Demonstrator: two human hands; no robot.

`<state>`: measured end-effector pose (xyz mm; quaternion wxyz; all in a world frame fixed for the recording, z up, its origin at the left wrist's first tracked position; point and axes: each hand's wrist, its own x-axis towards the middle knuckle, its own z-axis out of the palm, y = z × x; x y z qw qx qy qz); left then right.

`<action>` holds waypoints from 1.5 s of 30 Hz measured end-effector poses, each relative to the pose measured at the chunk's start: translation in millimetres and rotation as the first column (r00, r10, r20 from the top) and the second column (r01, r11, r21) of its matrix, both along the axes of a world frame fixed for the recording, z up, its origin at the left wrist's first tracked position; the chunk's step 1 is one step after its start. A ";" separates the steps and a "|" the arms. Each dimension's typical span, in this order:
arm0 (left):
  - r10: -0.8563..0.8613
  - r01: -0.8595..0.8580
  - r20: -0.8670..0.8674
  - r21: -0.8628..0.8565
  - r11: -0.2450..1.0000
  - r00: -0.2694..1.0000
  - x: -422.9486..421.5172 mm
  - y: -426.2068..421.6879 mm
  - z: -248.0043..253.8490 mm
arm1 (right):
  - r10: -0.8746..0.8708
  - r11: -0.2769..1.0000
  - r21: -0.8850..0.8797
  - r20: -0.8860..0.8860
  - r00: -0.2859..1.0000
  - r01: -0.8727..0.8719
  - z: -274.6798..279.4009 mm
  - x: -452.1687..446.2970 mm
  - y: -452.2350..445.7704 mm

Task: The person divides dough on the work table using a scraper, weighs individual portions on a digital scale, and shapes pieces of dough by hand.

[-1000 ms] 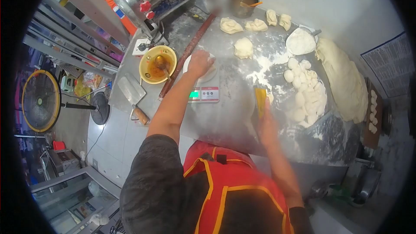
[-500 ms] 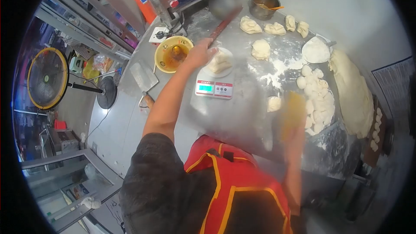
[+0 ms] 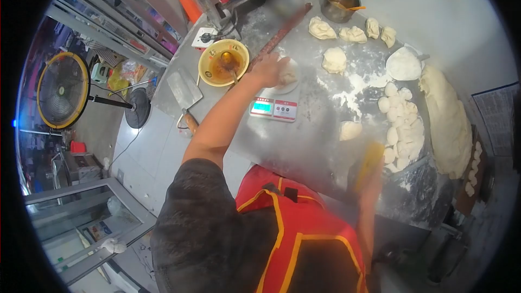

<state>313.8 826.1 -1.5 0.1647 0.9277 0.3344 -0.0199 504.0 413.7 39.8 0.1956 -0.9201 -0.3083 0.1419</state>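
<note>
Fingers of my right hand (image 3: 372, 180) are closed around a blurred yellow scraper (image 3: 369, 164) near the table's edge; those of my left hand (image 3: 266, 70) stretch over the scale, and I cannot tell whether they grip anything. On the grey, flour-dusted table (image 3: 315, 97) sits the white scale (image 3: 273, 109), its round pan bearing pale dough (image 3: 287, 75), partly hidden by my fingers. Between scale and scraper lies a loose dough piece (image 3: 350, 130), cream-coloured and soft-edged. Writing on the wall sheet (image 3: 498, 111) is illegible; so are the scale's red-trimmed labels and teal-lit display (image 3: 262, 107).
</note>
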 end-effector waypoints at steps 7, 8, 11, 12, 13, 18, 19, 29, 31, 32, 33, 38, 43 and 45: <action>0.067 -0.068 0.014 0.187 0.980 0.998 11.3 -35.5 0.7 | -0.024 0.994 -0.110 -0.015 1.000 0.022 2.1 -1.5 2.2; 0.062 -0.062 0.004 0.195 0.979 0.998 13.1 -33.4 -0.2 | -0.059 0.989 -0.142 -0.054 0.997 0.051 -0.3 0.2 0.9; 0.097 -0.111 0.119 0.118 0.987 0.988 15.7 -2.7 -14.5 | -0.008 1.000 -0.028 -0.058 0.998 0.006 -12.0 5.2 -8.8; 0.121 -0.135 0.176 0.070 0.988 0.977 17.1 11.7 -16.0 | -0.006 1.000 -0.024 -0.041 0.999 0.005 -16.6 6.1 -11.5; 0.254 -0.213 0.278 -0.170 0.962 0.926 20.3 27.5 -16.7 | -0.002 1.000 -0.020 -0.025 1.000 0.001 -21.0 7.0 -13.8; 0.248 0.012 0.357 -0.591 0.806 0.901 97.5 32.2 46.8 | -0.096 0.990 -0.113 -0.103 0.990 0.084 -7.2 6.9 -1.9; 0.153 0.083 0.479 -0.437 0.896 0.864 121.7 28.7 43.3 | -0.108 0.987 -0.128 -0.114 0.988 0.093 -1.8 5.3 0.9; -0.224 0.178 0.348 0.158 0.971 0.910 298.3 -15.8 -39.3 | -0.137 0.982 -0.138 -0.080 0.987 0.125 -21.4 3.4 -7.7; -0.247 0.163 0.307 0.277 0.947 0.919 294.5 -32.6 -39.5 | -0.093 0.993 -0.082 -0.051 0.994 0.088 -21.7 4.6 -12.6; -0.271 0.153 0.344 0.332 0.931 0.899 293.0 -36.3 -36.6 | -0.067 0.997 -0.048 -0.033 0.997 0.066 -22.3 5.2 -13.2; -0.296 0.140 0.380 0.387 0.911 0.876 290.4 -39.3 -31.3 | -0.071 0.997 -0.042 -0.051 0.996 0.068 -22.9 4.3 -12.8; -0.496 0.613 0.381 -0.310 0.726 0.780 206.7 -120.9 -49.9 | -0.076 0.997 0.011 -0.081 0.994 0.077 -22.8 8.1 -15.6; -0.526 0.608 0.438 -0.064 0.791 0.730 171.2 -197.0 -60.5 | -0.182 0.983 0.000 -0.120 0.976 0.184 -14.4 10.8 -7.1; -0.457 0.567 0.439 -0.158 0.808 0.774 180.1 -199.4 -76.0 | -0.176 0.981 0.060 -0.139 0.974 0.186 -11.8 17.3 -13.9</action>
